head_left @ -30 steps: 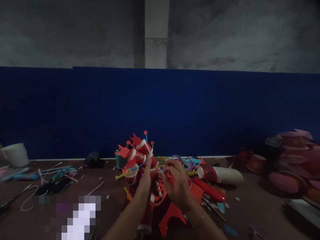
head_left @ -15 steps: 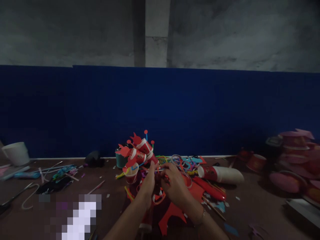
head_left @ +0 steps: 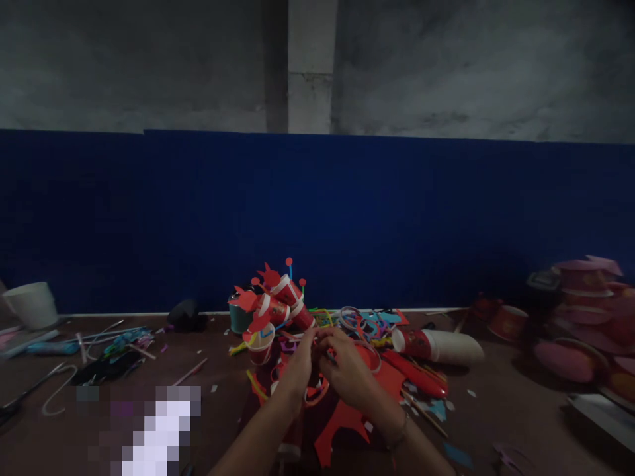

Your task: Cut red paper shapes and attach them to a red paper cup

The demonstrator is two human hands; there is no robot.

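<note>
Above the red paper scraps, my left hand (head_left: 300,365) and my right hand (head_left: 343,362) meet at the fingertips. Both are closed in a pinch, with fingers bent inward. Whatever they hold between them is hidden by the fingers and the dim light. Just beyond and to the left stand several red paper cups (head_left: 261,344) with red paper cut-outs and bent straws attached. Under my right forearm lies a cut red paper sheet (head_left: 342,423). A dark shape, partly covered, sits below my left wrist.
A lying stack of paper cups (head_left: 454,347) and a shiny red packet (head_left: 417,375) are on the right. Coloured strips (head_left: 364,324) lie behind my hands. A white cup (head_left: 32,304) and scissors are far left; pink cup crafts (head_left: 585,297) pile far right. A blue partition (head_left: 317,218) closes the back.
My fingers have shifted slightly, the right ones curling closer toward the left fingertips. The things on the table stay where they were.
</note>
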